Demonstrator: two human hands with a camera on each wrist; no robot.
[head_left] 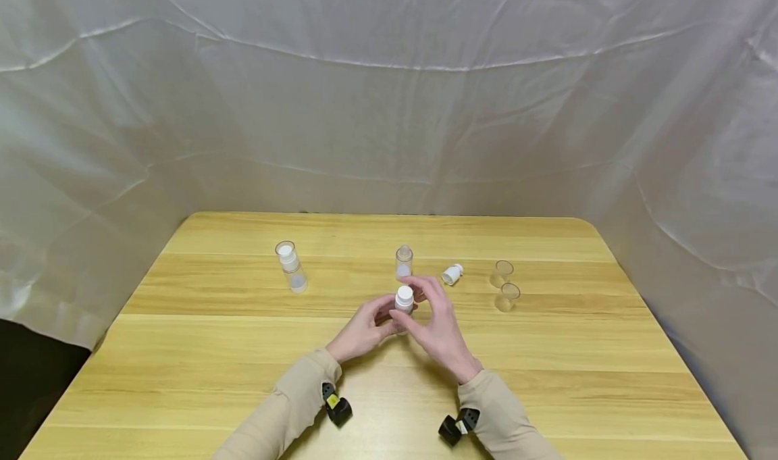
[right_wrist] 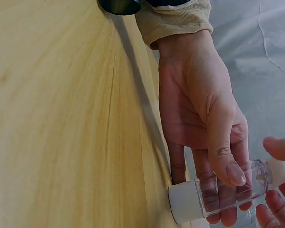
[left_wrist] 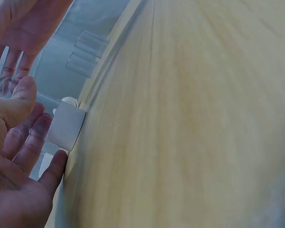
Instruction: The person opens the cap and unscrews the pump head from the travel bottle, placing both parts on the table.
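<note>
A small pump bottle (head_left: 404, 300) stands upright at the middle of the table, with a white top, a clear body and a white base (right_wrist: 184, 202). My left hand (head_left: 360, 330) grips its clear body, thumb on the near side and fingers behind. Around the white top (right_wrist: 281, 173), my right hand (head_left: 442, 330) spreads thumb and fingers, a small gap showing at the thumb. Just beyond the hands is a second clear bottle (head_left: 404, 262) without a white top. A loose white pump top (head_left: 452, 274) lies on its side to the right of it.
Two clear overcaps (head_left: 507, 298) stand on the wooden table (head_left: 577, 352) at the right. Toward the back left is another pump bottle (head_left: 296, 279) with a clear overcap over its white top. A silvery grey curtain (head_left: 389, 122) hangs behind and around the table.
</note>
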